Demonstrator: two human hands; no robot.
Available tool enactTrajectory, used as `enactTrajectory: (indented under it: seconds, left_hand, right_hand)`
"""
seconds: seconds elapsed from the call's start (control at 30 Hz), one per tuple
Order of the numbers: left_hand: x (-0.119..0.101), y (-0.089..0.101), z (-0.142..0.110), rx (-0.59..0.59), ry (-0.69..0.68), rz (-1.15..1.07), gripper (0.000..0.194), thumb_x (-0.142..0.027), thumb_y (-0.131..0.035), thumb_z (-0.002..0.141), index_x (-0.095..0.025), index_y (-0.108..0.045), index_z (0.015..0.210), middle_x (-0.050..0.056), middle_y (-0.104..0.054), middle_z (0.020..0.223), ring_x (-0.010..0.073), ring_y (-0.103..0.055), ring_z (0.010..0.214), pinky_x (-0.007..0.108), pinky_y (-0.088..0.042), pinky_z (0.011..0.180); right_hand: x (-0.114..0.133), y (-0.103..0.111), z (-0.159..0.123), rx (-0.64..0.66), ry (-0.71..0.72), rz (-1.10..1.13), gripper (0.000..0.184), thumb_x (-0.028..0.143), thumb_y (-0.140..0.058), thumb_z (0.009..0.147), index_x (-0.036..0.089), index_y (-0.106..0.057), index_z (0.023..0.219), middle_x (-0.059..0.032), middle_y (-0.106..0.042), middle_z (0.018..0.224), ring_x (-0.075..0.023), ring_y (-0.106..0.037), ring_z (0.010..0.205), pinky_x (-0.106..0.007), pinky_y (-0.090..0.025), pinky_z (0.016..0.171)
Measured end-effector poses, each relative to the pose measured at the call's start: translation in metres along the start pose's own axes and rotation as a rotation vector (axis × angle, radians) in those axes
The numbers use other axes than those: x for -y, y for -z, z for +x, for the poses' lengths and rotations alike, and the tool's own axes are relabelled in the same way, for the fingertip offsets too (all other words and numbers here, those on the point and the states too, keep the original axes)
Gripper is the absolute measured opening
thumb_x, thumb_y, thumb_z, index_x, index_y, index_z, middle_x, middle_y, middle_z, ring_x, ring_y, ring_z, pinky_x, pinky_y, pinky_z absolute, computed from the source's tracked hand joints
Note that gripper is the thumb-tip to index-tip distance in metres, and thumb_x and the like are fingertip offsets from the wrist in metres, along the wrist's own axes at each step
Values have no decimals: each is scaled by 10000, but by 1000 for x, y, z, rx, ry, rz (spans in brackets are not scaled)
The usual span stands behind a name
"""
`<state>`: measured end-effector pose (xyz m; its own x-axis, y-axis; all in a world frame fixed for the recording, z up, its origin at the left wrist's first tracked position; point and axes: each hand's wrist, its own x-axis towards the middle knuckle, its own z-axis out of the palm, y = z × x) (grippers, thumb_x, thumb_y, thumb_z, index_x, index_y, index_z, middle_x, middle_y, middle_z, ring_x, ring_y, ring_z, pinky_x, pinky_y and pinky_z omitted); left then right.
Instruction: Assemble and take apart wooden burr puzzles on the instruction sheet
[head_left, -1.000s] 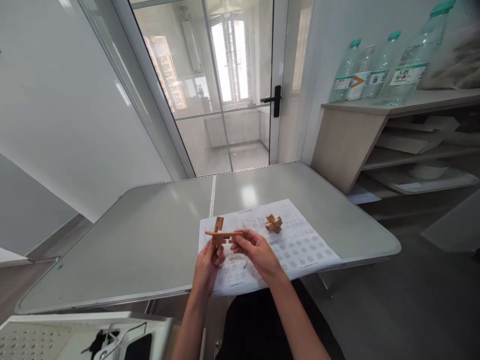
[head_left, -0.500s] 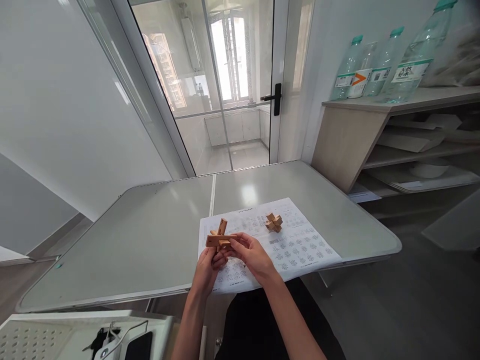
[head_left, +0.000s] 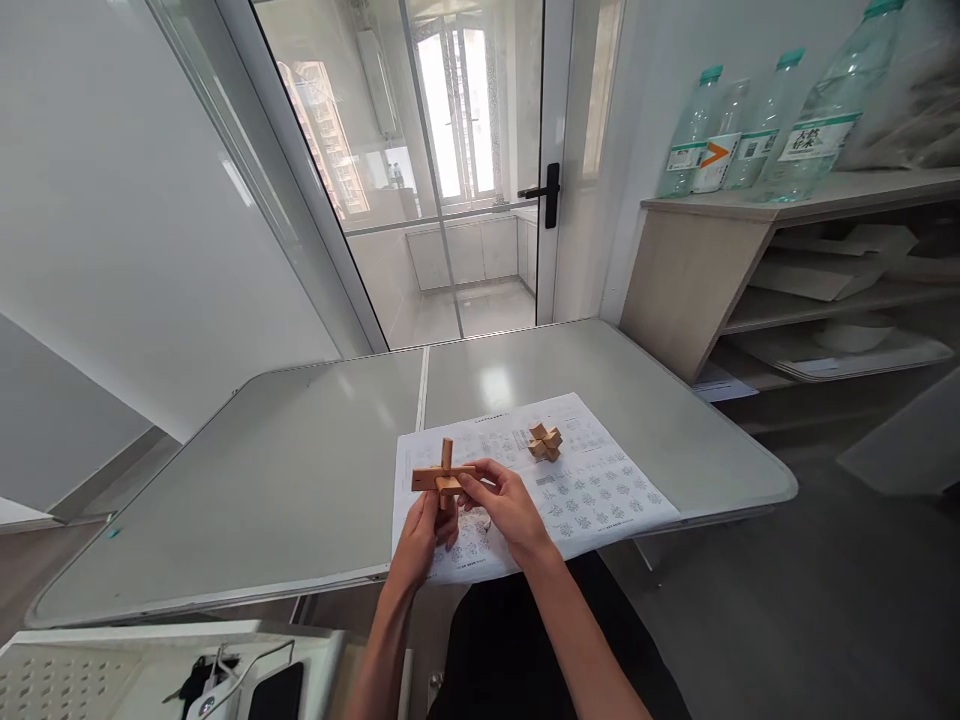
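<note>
Both hands hold a partly interlocked wooden burr puzzle (head_left: 427, 479) above the near part of a printed sheet (head_left: 600, 490). One flat bar lies across it and another stands upright. My left hand (head_left: 424, 530) is closed around the lower pieces from below; its fingertips are partly hidden. My right hand (head_left: 506, 500) pinches the right end of the crossing bar between thumb and fingers. A second wooden puzzle (head_left: 544, 442), star-shaped and fully interlocked, rests on the sheet to the right, touched by neither hand.
The sheet lies on a grey folding table (head_left: 315, 460) with a seam. At lower left, a white tray (head_left: 150, 640) holds a phone (head_left: 277, 692) and keys (head_left: 196, 680). A shelf (head_left: 675, 270) with plastic bottles (head_left: 694, 135) stands right; a glass door (head_left: 480, 240) is behind.
The upright bar of the held puzzle has turned from leaning right to nearly vertical. My left fingers have shifted slightly on the lower pieces. The whole view has moved a little.
</note>
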<state>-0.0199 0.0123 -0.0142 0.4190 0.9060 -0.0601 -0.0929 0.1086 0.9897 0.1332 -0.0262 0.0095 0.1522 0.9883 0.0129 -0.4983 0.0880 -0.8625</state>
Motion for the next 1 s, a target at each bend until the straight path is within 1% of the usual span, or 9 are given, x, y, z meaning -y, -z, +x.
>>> enactTrajectory:
  seconds: [0.13,0.27,0.4,0.5,0.63,0.73,0.8,0.93,1.0]
  left_hand:
    - [-1,0,0,33,-19,11,619,-813,-598,861,-197,-534,836,-90,-324,600,82,-275,489,241,-340,472]
    - [0,0,1,51,-12,4,590,-787,-597,881,-214,-478,812,-87,-319,631,81,-284,498,234,-336,476]
    - [3,-1,3,54,6,-23,572,-763,-600,897,-223,-438,803,-88,-316,645,78,-290,500,226,-335,477]
    - [2,-3,3,51,12,-29,549,-740,-583,923,-219,-451,812,-82,-334,649,84,-318,504,224,-341,472]
    - [-3,-5,1,67,-6,14,510,-706,-588,940,-197,-561,922,-70,-395,659,92,-361,509,229,-374,487]
    - [-6,-6,0,84,-22,66,474,-663,-642,927,-194,-604,980,-71,-402,659,92,-367,509,224,-370,493]
    - [-6,-6,0,84,-32,93,445,-635,-652,933,-194,-614,984,-68,-406,664,92,-368,516,219,-363,496]
    - [-8,-7,-1,86,-35,128,431,-623,-641,945,-193,-624,968,-63,-408,657,93,-364,524,218,-354,498]
    - [-9,-8,-1,84,-33,136,424,-618,-653,936,-195,-629,956,-66,-402,646,95,-361,525,218,-352,498]
  right_hand:
    - [-3,-4,0,-52,23,72,404,501,-896,756,177,-761,955,-35,-743,952,-151,-686,748,-318,-595,774]
    - [-4,-6,-1,-102,32,120,401,493,-905,749,176,-760,946,-47,-745,1002,-158,-697,773,-328,-607,798]
    - [-5,-10,-1,-151,0,199,412,480,-925,729,171,-747,934,-58,-755,998,-172,-713,813,-337,-618,833]
    - [-10,-10,1,-165,-34,287,406,457,-933,725,172,-731,932,-73,-771,1004,-195,-737,879,-354,-627,898]
    - [-18,-1,6,-227,-73,434,326,365,-926,735,191,-722,920,-80,-789,1031,-223,-761,997,-377,-606,1029]
    - [-20,10,11,-245,-60,465,256,307,-887,745,188,-742,919,-90,-792,1092,-257,-732,1170,-391,-580,1099]
    - [-20,18,14,-237,-40,460,237,280,-873,740,183,-757,922,-93,-790,1129,-266,-698,1253,-378,-573,1117]
    - [-19,34,19,-253,-19,474,236,256,-885,725,184,-770,918,-88,-796,1117,-267,-683,1288,-332,-575,1121]
    - [-20,41,21,-283,-14,493,244,243,-891,711,189,-766,914,-83,-799,1098,-272,-688,1283,-341,-582,1118]
